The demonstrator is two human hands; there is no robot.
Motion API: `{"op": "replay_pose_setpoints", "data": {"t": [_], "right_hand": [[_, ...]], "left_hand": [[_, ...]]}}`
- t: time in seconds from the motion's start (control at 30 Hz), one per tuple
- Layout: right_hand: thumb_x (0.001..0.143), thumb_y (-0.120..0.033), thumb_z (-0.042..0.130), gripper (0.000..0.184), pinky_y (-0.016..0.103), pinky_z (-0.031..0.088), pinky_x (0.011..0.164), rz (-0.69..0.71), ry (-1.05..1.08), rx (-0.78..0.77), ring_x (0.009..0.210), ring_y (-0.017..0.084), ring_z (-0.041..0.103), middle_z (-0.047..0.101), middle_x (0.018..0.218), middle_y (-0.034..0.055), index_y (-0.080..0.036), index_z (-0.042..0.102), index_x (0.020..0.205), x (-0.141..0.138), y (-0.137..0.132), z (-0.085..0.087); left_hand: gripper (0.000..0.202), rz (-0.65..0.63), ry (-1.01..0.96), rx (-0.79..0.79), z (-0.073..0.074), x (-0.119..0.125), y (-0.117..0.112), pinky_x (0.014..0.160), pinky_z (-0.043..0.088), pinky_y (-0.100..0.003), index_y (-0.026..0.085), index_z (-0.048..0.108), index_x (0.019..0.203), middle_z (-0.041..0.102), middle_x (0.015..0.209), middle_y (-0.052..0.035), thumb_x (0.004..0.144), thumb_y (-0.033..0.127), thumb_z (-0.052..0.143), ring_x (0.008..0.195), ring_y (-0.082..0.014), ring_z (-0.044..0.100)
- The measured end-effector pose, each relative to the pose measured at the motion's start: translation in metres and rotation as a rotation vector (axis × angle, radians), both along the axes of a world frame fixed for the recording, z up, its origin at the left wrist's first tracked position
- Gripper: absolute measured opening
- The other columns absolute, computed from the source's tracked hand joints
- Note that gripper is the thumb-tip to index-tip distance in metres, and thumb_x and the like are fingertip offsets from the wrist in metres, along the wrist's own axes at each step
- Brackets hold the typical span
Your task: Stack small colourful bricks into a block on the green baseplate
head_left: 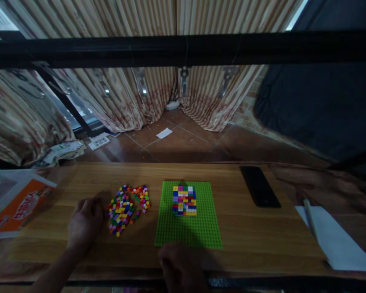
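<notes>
My left hand (84, 221) rests on the wooden table at the left edge of a pile of small coloured toy bricks (121, 210). Its fingers are curled in; whatever they may hold is hidden. At the near edge of a green baseplate (187, 234) is my right hand (178, 264), closed, its fingers dark and partly out of sight. I cannot make out anything in it. A block of multicoloured bricks (184, 200) stands on the upper middle of the baseplate, in close rows.
A black phone (260, 186) lies on the right of the wooden table (232, 228). Beyond the right edge is white paper (338, 240) with a pen-like stick (309, 219). An orange and white printed bag (21, 203) is at the left. A dark metal bar (158, 51) crosses beyond the table.
</notes>
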State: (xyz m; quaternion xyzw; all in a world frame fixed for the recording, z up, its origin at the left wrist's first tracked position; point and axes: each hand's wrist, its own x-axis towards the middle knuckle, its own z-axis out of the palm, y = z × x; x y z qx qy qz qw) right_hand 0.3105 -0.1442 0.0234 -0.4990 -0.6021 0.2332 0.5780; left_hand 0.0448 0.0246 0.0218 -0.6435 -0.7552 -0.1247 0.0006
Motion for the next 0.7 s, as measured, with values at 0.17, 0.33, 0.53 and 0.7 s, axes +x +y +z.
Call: {"op": "replay_pose_setpoints", "data": {"t": [0.17, 0.33, 0.53, 0.7], "right_hand": [[0.095, -0.022, 0.053, 0.014, 0.023, 0.054, 0.070, -0.157, 0.146, -0.180, 0.083, 0.015, 0.068, 0.072, 0.089, 0.0019, -0.025, 0.067, 0.099, 0.042, -0.001, 0.030], [0.090, -0.034, 0.062, 0.015, 0.027, 0.053, 0.073, -0.191, 0.182, -0.231, 0.082, 0.016, 0.068, 0.073, 0.086, 0.0021, -0.023, 0.071, 0.090, 0.091, 0.019, 0.051], [0.079, -0.043, 0.071, 0.026, 0.028, 0.051, 0.067, -0.408, 0.546, -0.042, 0.070, 0.015, 0.063, 0.071, 0.078, 0.0024, -0.019, 0.070, 0.089, 0.106, 0.060, 0.047], [0.077, -0.045, 0.071, 0.028, 0.032, 0.051, 0.074, -0.445, 0.543, -0.015, 0.075, 0.017, 0.065, 0.073, 0.081, 0.0046, -0.019, 0.071, 0.087, 0.116, 0.074, 0.030]], "left_hand": [[0.033, 0.036, 0.019, -0.039, -0.001, 0.001, -0.001, 0.076, 0.048, -0.032, 0.018, 0.063, 0.114, 0.060, 0.122, -0.0094, 0.095, 0.033, 0.040, 0.094, -0.0221, 0.061], [0.034, -0.028, 0.012, -0.042, 0.005, 0.004, -0.005, 0.075, 0.048, -0.029, 0.019, 0.061, 0.113, 0.058, 0.116, -0.0046, 0.096, 0.034, 0.035, 0.091, -0.0194, 0.059], [0.030, -0.055, 0.014, 0.045, 0.006, 0.005, -0.006, 0.078, 0.049, -0.031, 0.016, 0.066, 0.102, 0.063, 0.106, -0.0103, 0.092, 0.026, 0.039, 0.090, -0.0215, 0.061], [0.024, -0.049, -0.162, 0.133, 0.010, 0.007, -0.004, 0.080, 0.051, -0.035, 0.016, 0.068, 0.091, 0.066, 0.103, -0.0133, 0.085, 0.024, 0.046, 0.086, -0.0233, 0.063]]}}
